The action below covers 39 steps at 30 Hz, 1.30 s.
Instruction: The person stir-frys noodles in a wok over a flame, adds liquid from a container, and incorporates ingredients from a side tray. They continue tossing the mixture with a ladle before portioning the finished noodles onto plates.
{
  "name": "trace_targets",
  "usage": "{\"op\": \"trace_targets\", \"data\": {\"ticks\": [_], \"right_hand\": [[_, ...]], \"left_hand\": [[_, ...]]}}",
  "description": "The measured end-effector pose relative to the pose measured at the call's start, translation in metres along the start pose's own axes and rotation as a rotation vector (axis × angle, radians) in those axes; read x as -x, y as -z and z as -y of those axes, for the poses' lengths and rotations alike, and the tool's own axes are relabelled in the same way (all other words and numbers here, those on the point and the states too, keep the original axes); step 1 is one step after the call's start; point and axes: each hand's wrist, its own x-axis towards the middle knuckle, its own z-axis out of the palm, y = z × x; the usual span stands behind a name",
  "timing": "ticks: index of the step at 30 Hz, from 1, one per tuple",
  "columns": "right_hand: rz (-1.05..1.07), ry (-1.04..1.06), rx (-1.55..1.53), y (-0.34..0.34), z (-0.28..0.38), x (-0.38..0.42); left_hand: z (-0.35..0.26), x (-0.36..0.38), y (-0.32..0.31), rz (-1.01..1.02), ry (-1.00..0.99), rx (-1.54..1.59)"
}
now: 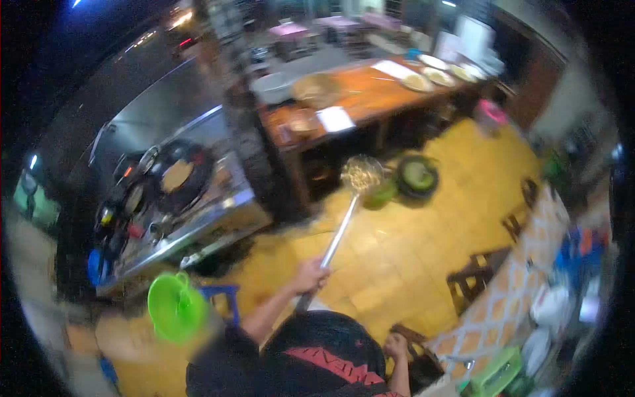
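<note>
My left hand point(311, 276) is closed around the handle of a long metal skimmer point(341, 233), held out in front of my body. In its round bowl lies a pile of pale golden food pieces point(361, 175), blurred by motion. The bowl appears in front of the wooden counter, above the yellow floor. My right hand point(395, 345) is low beside my body, near dark wooden furniture. Its fingers look curled in, and whether anything is inside them is hidden.
A stove point(185, 177) with a dark pan stands left. The wooden counter point(367, 92) holds several plates point(417, 83). A black tub point(418, 180) sits on the floor. A green basket point(173, 308) is at lower left, and a patterned table point(489, 298) lies right.
</note>
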Motion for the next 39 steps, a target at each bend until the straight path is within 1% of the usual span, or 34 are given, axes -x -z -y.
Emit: {"op": "trace_targets", "data": {"ticks": [1,2,3,5,6,7,8,9,10,11,12,13,14,15,16,17,18,19,20,21,22,24,25,26,27,28,29,31,32,34,36,38,39], "right_hand": [[0.05,-0.152,-0.081,0.004,-0.011,-0.01],[0.073,-0.213,-0.025,0.001,-0.009,-0.008],[0.081,-0.271,0.026,-0.005,-0.005,-0.008],[0.1,-0.347,0.082,-0.021,0.009,-0.006],[0.098,-0.365,0.098,-0.027,0.015,-0.004],[0.098,-0.361,0.1,-0.034,0.023,-0.004],[0.098,-0.352,0.092,-0.042,0.033,-0.007],[0.094,-0.326,0.081,-0.049,0.041,-0.009],[0.083,-0.284,0.068,-0.056,0.056,-0.012],[0.077,-0.239,0.044,-0.064,0.072,-0.014],[0.06,-0.182,0.012,-0.075,0.087,-0.017],[0.036,-0.126,-0.022,-0.084,0.1,-0.019],[0.007,-0.081,-0.063,-0.091,0.11,-0.02],[-0.027,-0.045,-0.108,-0.096,0.115,-0.018],[-0.043,-0.044,-0.181,-0.098,0.116,-0.021],[-0.051,-0.038,-0.243,-0.095,0.119,-0.024],[-0.102,-0.03,-0.298,-0.098,0.132,-0.007],[-0.224,-0.129,-0.33,-0.103,0.157,0.024],[-0.334,-0.223,-0.355,-0.107,0.173,0.038],[-0.205,-0.172,-0.459,-0.08,0.108,0.023],[-0.247,-0.24,-0.424,-0.075,0.09,0.03],[-0.291,-0.46,-0.336,-0.07,0.07,0.047],[-0.284,-0.527,-0.318,-0.068,0.052,0.045],[-0.264,-0.599,-0.293,-0.065,0.052,0.045],[-0.242,-0.651,-0.273,-0.063,0.054,0.042],[-0.223,-0.673,-0.264,-0.059,0.059,0.034],[-0.202,-0.69,-0.256,-0.052,0.065,0.022],[-0.172,-0.684,-0.24,-0.032,0.08,-0.013],[-0.162,-0.666,-0.23,-0.017,0.09,-0.034],[-0.146,-0.581,-0.215,0.023,0.109,-0.093],[-0.156,-0.432,-0.181,0.066,0.147,-0.154],[-0.221,-0.211,-0.141,0.103,0.198,-0.207],[-0.266,-0.094,-0.104,0.118,0.244,-0.21]], "left_hand": [[-0.013,0.008,0.024,-0.115,0.032,0.027],[-0.029,0.015,0.051,-0.222,0.071,0.049],[-0.03,0.016,0.086,-0.285,0.063,0.078],[-0.047,0.011,0.148,-0.557,-0.05,0.123],[-0.047,0.007,0.185,-0.648,-0.074,0.119],[-0.071,0.011,0.207,-0.711,-0.052,0.209],[-0.083,0.007,0.237,-0.781,-0.071,0.223],[-0.082,0.003,0.273,-0.828,-0.109,0.176],[-0.088,-0.005,0.306,-0.966,-0.021,0.052],[-0.067,-0.025,0.358,-0.993,-0.053,-0.009],[-0.055,-0.039,0.405,-0.931,-0.129,0.079],[-0.066,-0.04,0.427,-1.029,-0.075,0.16],[-0.087,-0.033,0.434,-1.055,-0.072,0.093],[-0.057,-0.052,0.495,-1.031,-0.072,0.241],[-0.031,-0.065,0.55,-0.843,-0.21,0.261],[-0.056,-0.05,0.518,-0.809,-0.218,0.431],[-0.056,-0.051,0.5,-0.786,-0.287,0.629],[-0.053,-0.057,0.489,-0.842,-0.367,0.667],[-0.047,-0.054,0.47,-0.677,-0.415,0.873],[-0.042,-0.052,0.45,-0.513,-0.428,1.074],[-0.049,-0.054,0.415,-0.622,-0.398,1.403],[-0.031,-0.05,0.342,-0.176,-0.405,1.371],[0.009,-0.063,0.33,-0.116,-0.378,1.413],[0.034,-0.076,0.296,-0.105,-0.345,1.394],[0.027,-0.084,0.258,-0.162,0.035,1.223],[0.059,-0.112,0.236,-0.071,0.25,1.093],[0.092,-0.141,0.214,0.047,0.446,0.964],[0.083,-0.196,0.138,0.119,0.658,0.735],[0.061,-0.225,0.1,0.126,0.661,0.731],[0.013,-0.283,0.028,0.016,0.685,0.301],[0.017,-0.358,-0.012,0.125,0.457,0.094],[-0.003,-0.419,-0.046,0.14,0.381,-0.214],[-0.03,-0.436,-0.066,0.1,0.356,-0.26]]}}
